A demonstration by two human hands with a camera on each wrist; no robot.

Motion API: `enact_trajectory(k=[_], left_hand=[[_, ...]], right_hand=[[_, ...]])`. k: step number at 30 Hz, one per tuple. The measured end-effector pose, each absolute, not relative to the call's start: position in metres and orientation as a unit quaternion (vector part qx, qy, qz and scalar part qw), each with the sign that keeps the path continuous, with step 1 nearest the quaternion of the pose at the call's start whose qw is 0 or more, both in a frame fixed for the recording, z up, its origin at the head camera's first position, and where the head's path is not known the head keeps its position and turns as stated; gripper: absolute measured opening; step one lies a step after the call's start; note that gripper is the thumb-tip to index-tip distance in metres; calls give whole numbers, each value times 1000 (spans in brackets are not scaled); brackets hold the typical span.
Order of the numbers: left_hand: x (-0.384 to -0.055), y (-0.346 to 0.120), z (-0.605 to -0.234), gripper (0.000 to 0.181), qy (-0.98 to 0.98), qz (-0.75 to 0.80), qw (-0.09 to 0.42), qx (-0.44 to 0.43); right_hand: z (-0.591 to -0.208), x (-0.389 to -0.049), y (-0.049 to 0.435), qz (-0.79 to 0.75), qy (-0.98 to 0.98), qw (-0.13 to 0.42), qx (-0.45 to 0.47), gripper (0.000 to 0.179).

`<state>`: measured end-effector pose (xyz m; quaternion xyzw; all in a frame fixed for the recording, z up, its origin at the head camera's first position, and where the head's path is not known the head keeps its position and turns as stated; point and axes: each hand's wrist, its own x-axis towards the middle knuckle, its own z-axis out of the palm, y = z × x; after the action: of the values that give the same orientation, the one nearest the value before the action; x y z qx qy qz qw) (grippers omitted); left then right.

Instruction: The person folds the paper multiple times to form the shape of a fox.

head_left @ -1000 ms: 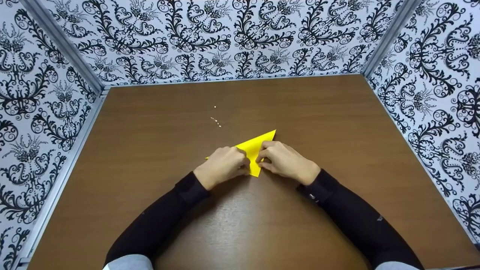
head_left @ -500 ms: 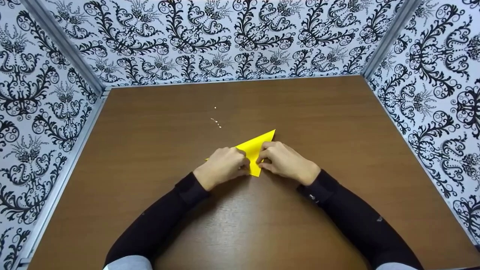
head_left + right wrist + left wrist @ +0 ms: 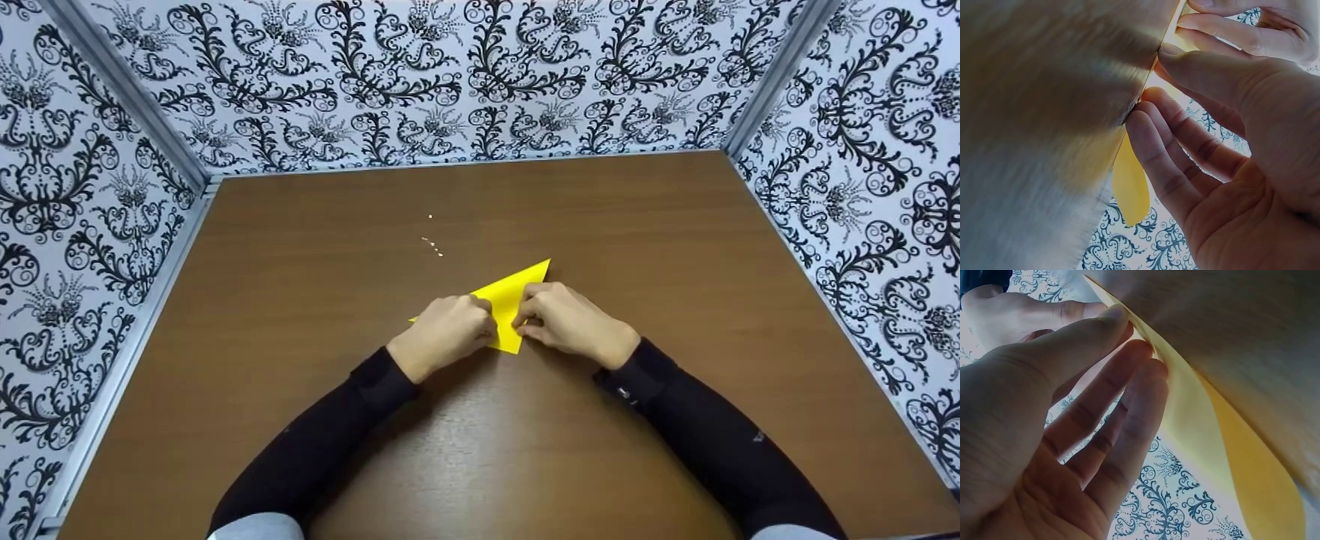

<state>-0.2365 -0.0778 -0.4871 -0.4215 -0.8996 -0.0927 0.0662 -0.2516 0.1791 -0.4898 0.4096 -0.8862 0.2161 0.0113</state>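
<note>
A folded sheet of yellow paper [image 3: 504, 296] lies between both hands near the middle of the table. My left hand [image 3: 450, 330] pinches its near left part. In the left wrist view the thumb [image 3: 1109, 318] and fingers meet at the paper's edge, and the yellow paper [image 3: 1202, 416] curves away from them in two layers. My right hand [image 3: 570, 319] pinches the paper's right edge. Seen from the right wrist, its thumb [image 3: 1176, 56] and curled fingers sit along that edge, while a yellow flap [image 3: 1130, 185] hangs beyond. The left hand covers part of the paper in the head view.
The brown wooden table [image 3: 315, 247] spreads around the hands. Small white specks [image 3: 432, 244] lie on it beyond the paper. White panels with black scrollwork [image 3: 405, 82] stand at the back and both sides, with grey metal posts [image 3: 139, 105] at the corners.
My left hand has shifted very slightly to the left, uncovering a little more of the paper's near corner. The right hand stays in place.
</note>
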Motion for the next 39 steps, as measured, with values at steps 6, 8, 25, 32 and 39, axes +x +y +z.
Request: enact_trajectory(k=[6, 8, 25, 32, 39], left_hand=[[-239, -80, -489, 12, -896, -113, 59, -426], [-239, -81, -489, 11, -893, -121, 59, -429], [-241, -84, -496, 7, -889, -140, 52, -432], [-241, -87, -497, 6, -892, -148, 47, -425], [-240, -87, -495, 7, -892, -149, 44, -425]], right_hand=[[-488, -250, 180, 222, -889, 5, 400, 7], [-488, -250, 180, 223, -890, 5, 398, 7], [-485, -257, 185, 231, -884, 19, 406, 6], [-471, -267, 187, 253, -891, 27, 377, 10], [-460, -284, 183, 267, -892, 31, 363, 14]])
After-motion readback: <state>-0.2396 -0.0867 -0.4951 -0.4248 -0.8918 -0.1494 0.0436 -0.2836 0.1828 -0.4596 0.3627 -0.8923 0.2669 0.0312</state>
